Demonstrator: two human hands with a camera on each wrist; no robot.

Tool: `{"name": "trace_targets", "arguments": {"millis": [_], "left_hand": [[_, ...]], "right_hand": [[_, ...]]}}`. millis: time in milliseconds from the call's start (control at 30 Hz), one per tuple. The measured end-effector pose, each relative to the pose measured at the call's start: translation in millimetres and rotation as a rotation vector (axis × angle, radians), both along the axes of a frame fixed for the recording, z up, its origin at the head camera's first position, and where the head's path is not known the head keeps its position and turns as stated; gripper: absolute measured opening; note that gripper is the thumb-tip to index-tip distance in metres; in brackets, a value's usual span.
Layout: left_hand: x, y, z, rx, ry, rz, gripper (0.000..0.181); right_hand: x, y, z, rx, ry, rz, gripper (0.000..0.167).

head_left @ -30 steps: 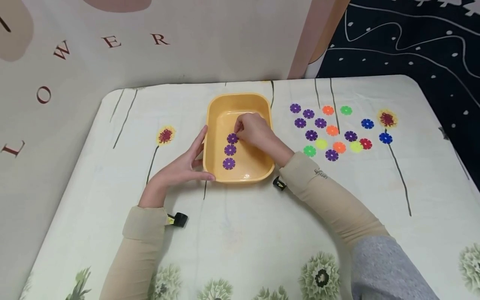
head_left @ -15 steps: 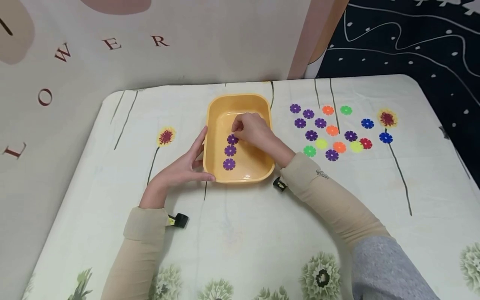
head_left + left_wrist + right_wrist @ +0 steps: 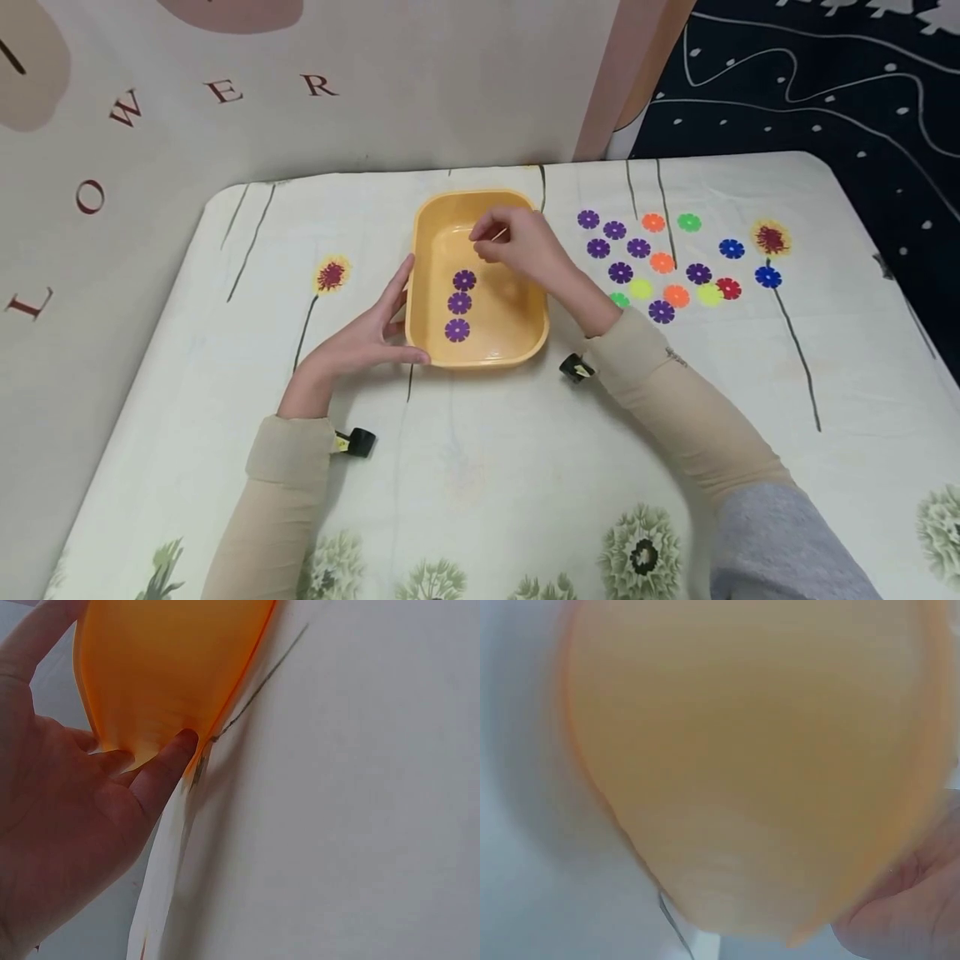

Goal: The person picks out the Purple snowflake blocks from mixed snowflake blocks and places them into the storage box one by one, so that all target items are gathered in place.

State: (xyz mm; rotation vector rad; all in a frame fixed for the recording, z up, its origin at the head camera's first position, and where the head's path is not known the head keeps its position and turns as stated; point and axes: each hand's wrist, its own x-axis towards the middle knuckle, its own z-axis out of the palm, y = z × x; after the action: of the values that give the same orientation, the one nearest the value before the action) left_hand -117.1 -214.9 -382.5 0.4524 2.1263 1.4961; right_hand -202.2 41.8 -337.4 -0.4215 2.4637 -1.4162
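In the head view a yellow plastic tray (image 3: 525, 329) stands on the table. Three purple flower-shaped discs lie inside it in a column: a far one (image 3: 464, 280), a middle one (image 3: 459, 302) and a near one (image 3: 457, 330). My left hand (image 3: 363, 337) rests with spread fingers against the tray's left wall, its thumb by the near left corner; the left wrist view shows its fingertips touching the outside of the wall. Over the tray's far right part is my right hand (image 3: 525, 242), loosely bent, with thumb and forefinger apart and nothing seen between them.
Right of the tray lie several loose flower discs: purple (image 3: 620, 272), orange (image 3: 662, 262), green (image 3: 689, 222), yellow (image 3: 641, 288), blue (image 3: 731, 248) and red (image 3: 729, 288). A patterned cloth (image 3: 465, 467) covers the table. A wall (image 3: 450, 92) rises behind it.
My right hand has lifted away from the far purple disc and drawn back up and to the right, its fingers parting. The left hand and the tray stay where they were.
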Motion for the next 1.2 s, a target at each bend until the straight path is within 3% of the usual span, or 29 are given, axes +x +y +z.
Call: {"name": "trace_targets", "arguments": {"millis": [333, 500, 767, 1200], "left_hand": [[-3.5, -1.5, 2.1, 0.004, 0.024, -0.014, 0.127], [-3.3, -0.4, 1.5, 0.010, 0.014, -0.016, 0.127], [-2.1, -1.4, -1.1, 0.020, 0.014, -0.015, 0.127], [0.5, -0.4, 0.1, 0.028, 0.012, -0.008, 0.128]], "right_hand": [[-7.4, 48, 14.3, 0.009, -0.021, -0.128, 0.021], [-8.3, 81, 10.0, 0.024, -0.012, -0.190, 0.023], [-3.7, 123, 3.3, 0.091, -0.078, -0.283, 0.031], [1.7, 160, -18.4, 0.173, -0.224, -0.317, 0.036]]}}
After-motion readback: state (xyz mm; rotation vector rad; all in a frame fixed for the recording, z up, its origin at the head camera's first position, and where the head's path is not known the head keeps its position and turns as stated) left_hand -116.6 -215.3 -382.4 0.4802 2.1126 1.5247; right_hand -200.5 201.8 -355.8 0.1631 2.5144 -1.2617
